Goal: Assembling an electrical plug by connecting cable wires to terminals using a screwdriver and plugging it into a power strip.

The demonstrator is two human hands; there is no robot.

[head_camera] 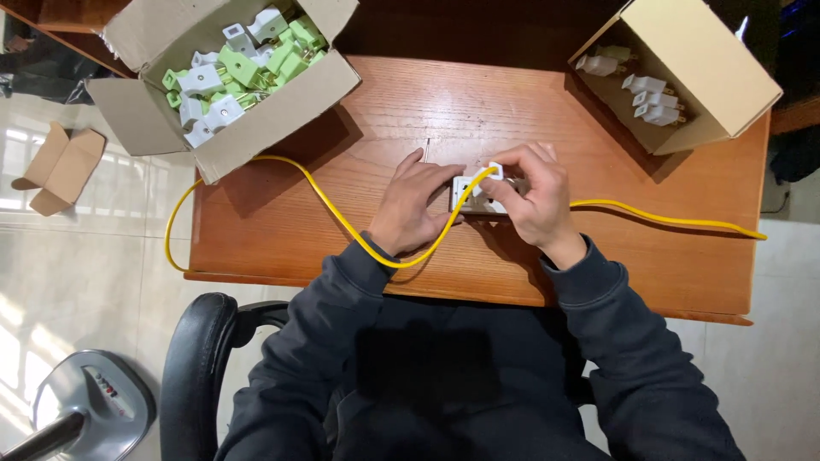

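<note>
Both hands grip a boxy white plastic plug (480,193) at the centre of the glossy wooden worktop (359,205): left hand (414,207) closed alongside it, right hand (534,196) pinching its top; smooth yellow cable (325,198) trails leftward.

The table (359,119) is a reddish-brown wooden surface with visible grain and a glossy finish that reflects overhead light near its centre. Around the table, the floor (77,282) consists of large pale polished tiles; bright window reflections show on them left of the table. A flattened piece of cardboard (60,169) lies on the floor left of the table. A black office chair (198,350) stands below the table's front edge. A grey fan base (90,410) sits left of the chair.
</note>
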